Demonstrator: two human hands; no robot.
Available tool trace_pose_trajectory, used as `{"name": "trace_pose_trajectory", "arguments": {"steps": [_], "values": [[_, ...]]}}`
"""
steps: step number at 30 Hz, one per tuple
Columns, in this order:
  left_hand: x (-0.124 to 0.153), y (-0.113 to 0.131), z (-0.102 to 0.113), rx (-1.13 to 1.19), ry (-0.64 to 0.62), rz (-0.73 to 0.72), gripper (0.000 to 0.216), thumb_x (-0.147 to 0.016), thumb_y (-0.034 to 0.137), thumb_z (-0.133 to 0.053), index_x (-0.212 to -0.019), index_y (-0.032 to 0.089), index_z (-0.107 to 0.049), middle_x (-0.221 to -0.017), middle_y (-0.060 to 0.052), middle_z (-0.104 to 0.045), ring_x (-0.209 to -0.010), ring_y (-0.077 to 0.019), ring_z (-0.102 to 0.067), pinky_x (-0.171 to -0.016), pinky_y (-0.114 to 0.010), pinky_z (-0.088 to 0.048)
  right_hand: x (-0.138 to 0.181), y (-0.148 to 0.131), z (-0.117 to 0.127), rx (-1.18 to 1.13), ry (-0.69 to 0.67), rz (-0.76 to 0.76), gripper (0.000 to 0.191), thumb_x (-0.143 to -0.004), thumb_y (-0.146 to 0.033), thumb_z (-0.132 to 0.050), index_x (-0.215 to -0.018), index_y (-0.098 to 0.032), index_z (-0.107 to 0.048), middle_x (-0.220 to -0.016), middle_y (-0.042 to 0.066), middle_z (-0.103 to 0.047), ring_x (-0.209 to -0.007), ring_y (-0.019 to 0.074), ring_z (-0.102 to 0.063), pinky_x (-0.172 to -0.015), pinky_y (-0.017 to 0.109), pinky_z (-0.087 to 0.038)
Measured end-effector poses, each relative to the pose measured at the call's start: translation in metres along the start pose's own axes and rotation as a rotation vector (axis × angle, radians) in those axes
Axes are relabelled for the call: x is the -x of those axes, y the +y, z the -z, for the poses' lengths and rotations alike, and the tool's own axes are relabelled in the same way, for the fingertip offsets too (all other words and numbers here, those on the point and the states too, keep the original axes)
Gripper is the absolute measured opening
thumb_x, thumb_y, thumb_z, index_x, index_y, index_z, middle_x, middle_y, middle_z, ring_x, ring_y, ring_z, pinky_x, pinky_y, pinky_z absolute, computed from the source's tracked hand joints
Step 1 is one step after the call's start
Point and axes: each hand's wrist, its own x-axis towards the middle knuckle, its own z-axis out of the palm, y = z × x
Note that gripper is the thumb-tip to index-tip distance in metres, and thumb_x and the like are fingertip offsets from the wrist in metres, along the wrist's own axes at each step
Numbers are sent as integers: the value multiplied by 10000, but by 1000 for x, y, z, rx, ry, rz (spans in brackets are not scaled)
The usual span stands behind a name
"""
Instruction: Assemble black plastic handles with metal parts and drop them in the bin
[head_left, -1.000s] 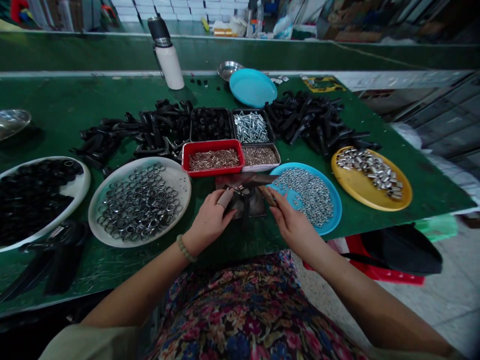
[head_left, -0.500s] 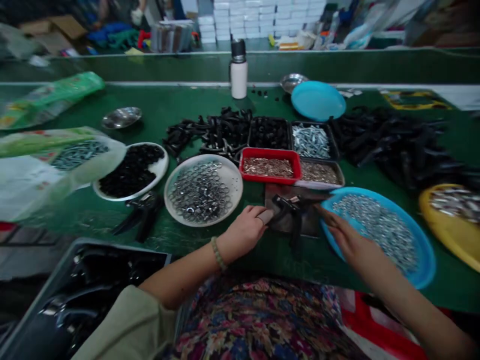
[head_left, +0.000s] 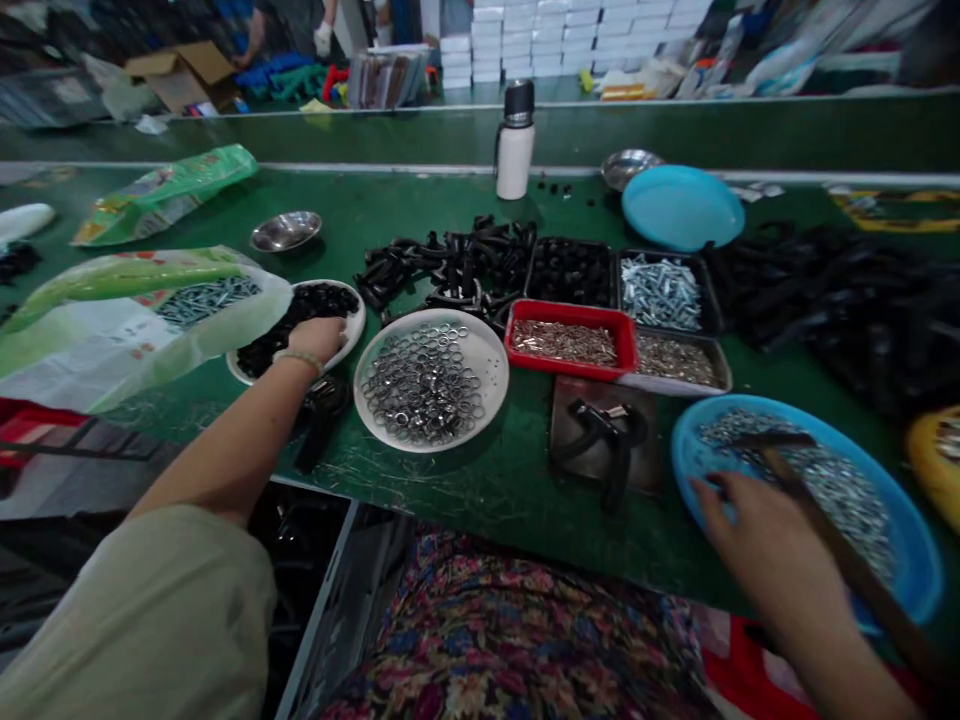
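Note:
My left hand [head_left: 319, 340] reaches into a white plate [head_left: 352, 335] of small black parts [head_left: 266, 340]; its fingertips are hidden among them. My right hand [head_left: 765, 530] hovers over the near side of a blue plate [head_left: 686, 470] of small silvery metal pieces [head_left: 847, 490], thumb and index finger apart. Beside it, a hammer [head_left: 810, 500] with a wooden handle lies across that plate. A black clamp-like part with handles [head_left: 619, 450] rests on a square metal plate [head_left: 566, 400] between my hands. A white plate of metal rings [head_left: 424, 385] stands to its left.
Behind are a red tray of copper-coloured pins [head_left: 570, 340], trays of screws [head_left: 660, 290] and black pieces [head_left: 570, 270], and a bottle [head_left: 515, 150]. Black handles [head_left: 825, 290] are heaped at right. A plastic bag of screws [head_left: 150, 320] lies left; a crate [head_left: 322, 590] sits below the edge.
My left hand has left the black clamp-like part and moved left into the plate of black parts. My right hand has moved right and let go of the hammer. The view has shifted left.

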Motion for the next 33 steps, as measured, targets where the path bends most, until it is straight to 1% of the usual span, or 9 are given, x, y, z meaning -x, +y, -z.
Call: {"name": "trace_pose_trajectory", "arguments": {"steps": [3, 6, 9, 13, 16, 18, 27, 30, 33], "values": [[-3, 4, 3, 35, 14, -23, 225, -810, 321, -598, -717, 115, -593, -794, -48, -633, -1113, -353, -583, -996, -612, -370, -4, -36, -30, 248, -156, -137, 412, -816, -622, -511, -774, -216, -568, -587, 84, -617, -552, 268, -630, -568, 401, -478], [0, 23, 12, 225, 128, -87, 127, -778, 311, -610, -743, 189, -622, -828, -67, -651, -1155, -347, -566, -1059, -583, -339, -18, -40, -43, 309, -245, -255, 274, -834, -455, -541, -805, -183, -539, -656, 104, -657, -610, 235, -653, -568, 319, -460], [34, 77, 12, 686, 125, -111, 191, -791, 338, -622, -936, 224, -668, -869, -33, -692, -1042, -303, -626, -1033, -543, -414, -24, -31, -38, -174, -235, -383, 195, -792, -360, -567, -819, -216, -437, -578, -8, -598, -454, 144, -551, -447, 239, -382], [111, 184, -14, 1300, -123, -213, 275, -812, 326, -617, -1046, 191, -668, -1087, -14, -693, -1052, -213, -630, -1020, -430, -468, -7, -29, -33, -1057, -257, -513, 371, -741, -409, -643, -903, -261, -344, -422, -164, -362, -282, 60, -223, -315, 158, -162], [156, 248, -36, 1430, -228, -252, 298, -766, 278, -661, -1047, 181, -653, -1051, -48, -707, -976, -197, -662, -965, -404, -512, 10, -33, -33, -1421, -201, -477, 323, -796, -431, -617, -962, -264, -395, -437, -158, -340, -300, 39, -143, -311, 141, -129], [174, 274, -45, 1455, -228, -254, 309, -756, 256, -664, -1055, 185, -627, -1031, -57, -711, -946, -192, -672, -927, -400, -533, 18, -32, -33, -1539, -161, -455, 265, -838, -446, -582, -953, -262, -431, -436, -147, -329, -300, 38, -132, -306, 142, -130], [200, 299, -47, 1422, -121, -292, 174, -757, 259, -673, -901, 162, -686, -957, -61, -740, -905, -194, -685, -913, -379, -535, 22, -25, -27, -1649, -133, -447, 268, -846, -466, -585, -962, -240, -501, -407, -144, -303, -287, 33, -99, -289, 143, -118], [208, 300, -52, 1380, -105, -284, 249, -812, 284, -627, -1027, 176, -693, -1090, -66, -716, -1035, -205, -657, -1000, -398, -486, 18, -29, -26, -1556, -131, -442, 256, -860, -464, -557, -975, -240, -511, -424, -142, -298, -296, 36, -115, -300, 144, -135], [213, 297, -62, 1293, -197, -312, 367, -891, 300, -528, -1232, 202, -617, -1200, -58, -673, -1114, -197, -621, -1054, -412, -441, 12, -35, -9, -1213, -87, -421, 260, -864, -477, -515, -964, -238, -538, -418, -125, -330, -288, 59, -202, -312, 168, -213]]}}
